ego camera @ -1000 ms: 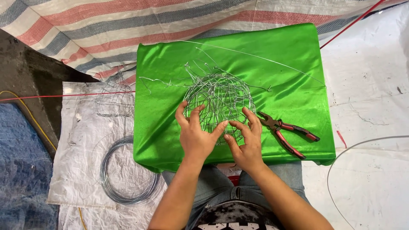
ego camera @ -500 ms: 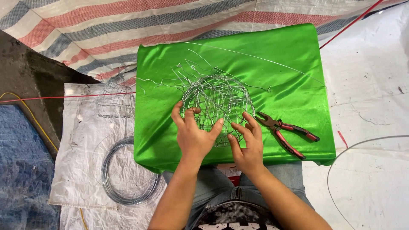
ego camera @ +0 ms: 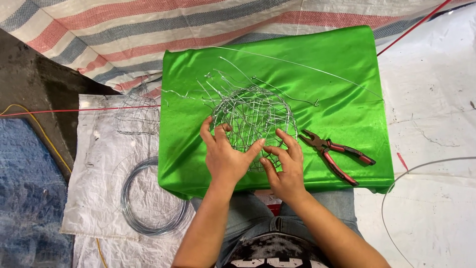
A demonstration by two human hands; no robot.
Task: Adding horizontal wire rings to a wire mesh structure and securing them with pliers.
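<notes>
The near rim of a round wire mesh basket is pinched by the left hand and the right hand, each grip closed on its wires. The basket is set on a green-draped table, with loose wire ends sticking out behind it. Red-handled pliers are laid just right of it. A wire coil is seen on the floor at left.

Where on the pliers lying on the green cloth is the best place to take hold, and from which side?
Probably the red-and-black handles of the pliers, from above on the person's right: they lie flat on the green cloth, handles splayed toward the right edge, jaws pointing at the right hand.
</notes>
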